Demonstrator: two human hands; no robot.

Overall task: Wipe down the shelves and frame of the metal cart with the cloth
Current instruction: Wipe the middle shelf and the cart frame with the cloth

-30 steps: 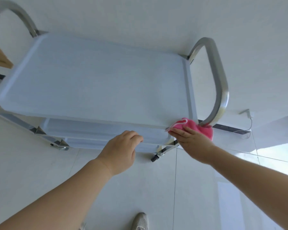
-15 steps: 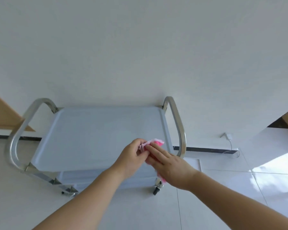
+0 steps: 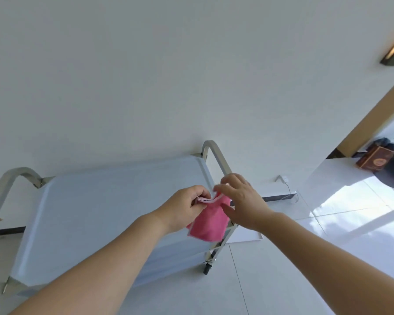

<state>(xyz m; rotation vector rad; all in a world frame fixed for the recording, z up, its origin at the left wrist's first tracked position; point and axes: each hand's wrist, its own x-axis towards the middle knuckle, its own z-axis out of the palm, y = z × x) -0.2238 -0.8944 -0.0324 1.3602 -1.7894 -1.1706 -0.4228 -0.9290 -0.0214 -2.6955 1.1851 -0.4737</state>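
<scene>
The metal cart [image 3: 105, 214] stands against a white wall, its pale top shelf facing me and steel loop handles at both ends. A pink cloth [image 3: 208, 223] hangs in the air over the shelf's near right corner. My left hand [image 3: 187, 206] pinches the cloth's top edge. My right hand [image 3: 241, 201] hovers just right of it with fingers spread, its fingertips at the cloth's upper corner, in front of the right handle [image 3: 216, 155]. The lower shelves are mostly hidden under the top one.
A cart wheel [image 3: 207, 268] rests on the white tiled floor. A wall plug with a cable [image 3: 282, 179] sits to the right of the cart. Farther right, a doorway shows a brown box [image 3: 373, 161] and a dark object on the floor.
The cloth has left the cart's right corner and been lifted. It passed from my right hand into my left, and now hangs unfolded. The view has pulled back and tilted up.
</scene>
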